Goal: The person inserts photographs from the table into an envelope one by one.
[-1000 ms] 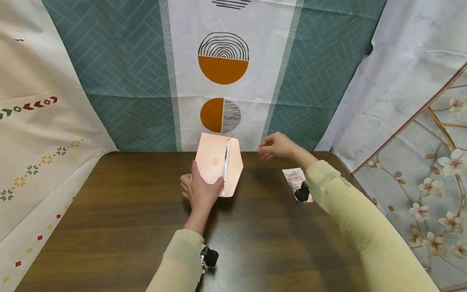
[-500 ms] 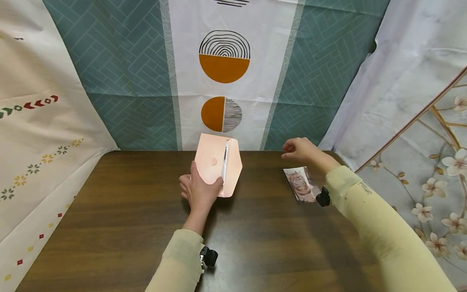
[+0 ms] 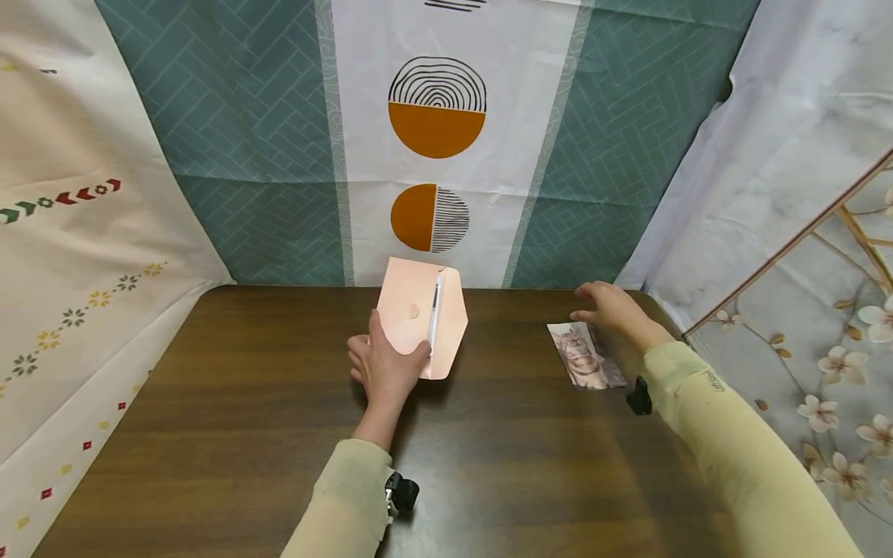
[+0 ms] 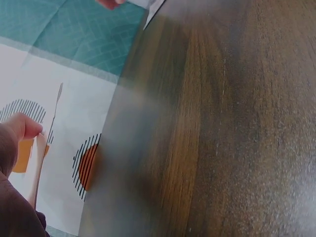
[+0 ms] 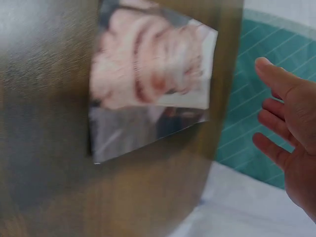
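Note:
My left hand [image 3: 387,370] grips the lower part of a pale pink envelope [image 3: 403,291], thumb in front and fingers behind. The envelope's flap [image 3: 449,322] is unfolded toward the right, and a white and dark edge of something shows in its mouth. Seen edge-on in the left wrist view, the envelope [image 4: 39,168] is pinched at the thumb. Just beyond a printed photo [image 3: 582,358] on the table, my right hand [image 3: 617,316] hovers with loosely spread fingers and nothing in them. The photo [image 5: 138,59] looks curled and blurred in the right wrist view.
The dark wooden table [image 3: 279,465] ends at a patterned teal and white cloth [image 3: 432,170] behind. A cream cloth [image 3: 84,232] hangs at the left, and a floral white one [image 3: 802,310] at the right.
My right hand has moved right, from beside the envelope to over the photo's far side, and its fingers have loosened. The left hand still holds the envelope in about the same place.

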`<state>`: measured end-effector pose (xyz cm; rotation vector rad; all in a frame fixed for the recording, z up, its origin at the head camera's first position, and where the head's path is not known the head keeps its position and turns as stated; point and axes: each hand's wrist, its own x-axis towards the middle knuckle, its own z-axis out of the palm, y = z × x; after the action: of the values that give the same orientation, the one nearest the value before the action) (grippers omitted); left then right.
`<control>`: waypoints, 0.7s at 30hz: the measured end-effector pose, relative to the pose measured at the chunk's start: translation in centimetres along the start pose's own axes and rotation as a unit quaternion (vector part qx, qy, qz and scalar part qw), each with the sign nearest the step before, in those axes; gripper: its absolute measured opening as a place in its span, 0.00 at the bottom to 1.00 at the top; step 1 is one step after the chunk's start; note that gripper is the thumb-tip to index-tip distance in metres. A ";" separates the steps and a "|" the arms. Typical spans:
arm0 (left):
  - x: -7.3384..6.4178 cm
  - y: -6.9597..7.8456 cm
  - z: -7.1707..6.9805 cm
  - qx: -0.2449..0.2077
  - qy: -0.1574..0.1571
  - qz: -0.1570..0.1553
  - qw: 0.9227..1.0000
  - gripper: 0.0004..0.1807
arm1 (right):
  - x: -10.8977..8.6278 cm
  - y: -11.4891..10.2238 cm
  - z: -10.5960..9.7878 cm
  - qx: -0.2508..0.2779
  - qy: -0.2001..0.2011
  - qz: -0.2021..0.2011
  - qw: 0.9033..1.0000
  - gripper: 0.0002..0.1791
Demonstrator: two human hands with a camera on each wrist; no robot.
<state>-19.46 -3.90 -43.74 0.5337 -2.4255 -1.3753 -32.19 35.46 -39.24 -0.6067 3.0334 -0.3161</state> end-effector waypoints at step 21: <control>0.2 -0.5 0.1 0.007 0.004 0.001 1.000 0.58 | -1.2 3.5 3.5 -0.029 0.002 0.036 0.999 0.30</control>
<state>-19.63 -4.17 -44.23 0.5396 -2.4301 -1.3538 -32.18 38.40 -43.36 -0.4988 3.0687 -0.2277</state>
